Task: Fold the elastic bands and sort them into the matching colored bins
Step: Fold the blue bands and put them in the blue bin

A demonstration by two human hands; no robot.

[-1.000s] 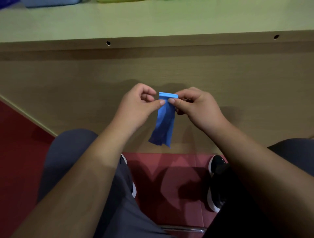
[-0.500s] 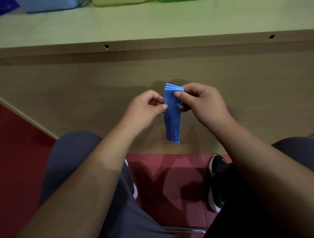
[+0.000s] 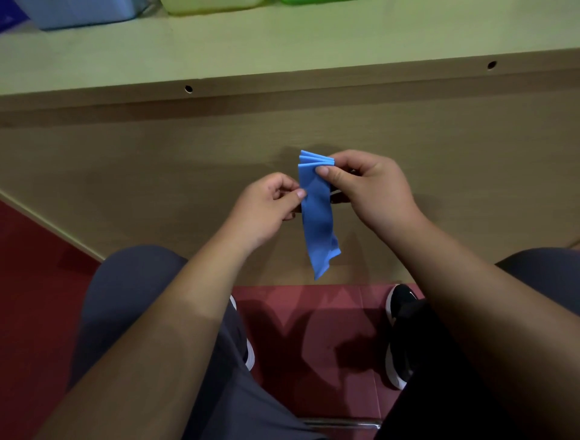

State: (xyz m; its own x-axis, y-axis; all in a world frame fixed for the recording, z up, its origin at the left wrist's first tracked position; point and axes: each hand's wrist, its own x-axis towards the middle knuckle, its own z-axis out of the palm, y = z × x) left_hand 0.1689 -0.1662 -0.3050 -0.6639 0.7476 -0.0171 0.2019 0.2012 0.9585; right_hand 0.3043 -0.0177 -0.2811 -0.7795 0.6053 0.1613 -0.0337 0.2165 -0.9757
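A blue elastic band (image 3: 317, 216), folded into several layers, hangs upright in front of the table's wooden front panel. My right hand (image 3: 367, 185) pinches its stacked top edge between thumb and fingers. My left hand (image 3: 266, 204) pinches the band's left edge a little lower down. The band's lower end dangles free, slightly twisted. On the tabletop at the far edge of view stand a blue bin (image 3: 78, 12), a yellow bin (image 3: 210, 4) and a green bin (image 3: 298, 1), each only partly in frame.
The pale tabletop (image 3: 314, 40) runs across the top, its front edge (image 3: 282, 91) with two small holes. Below are my knees in dark trousers, black shoes (image 3: 398, 336) and a red floor (image 3: 314, 345).
The band has been folded over more, showing a thicker stack at the top. Both hands rose a little, and the left hand slid lower on the band. The bins have come further into view.
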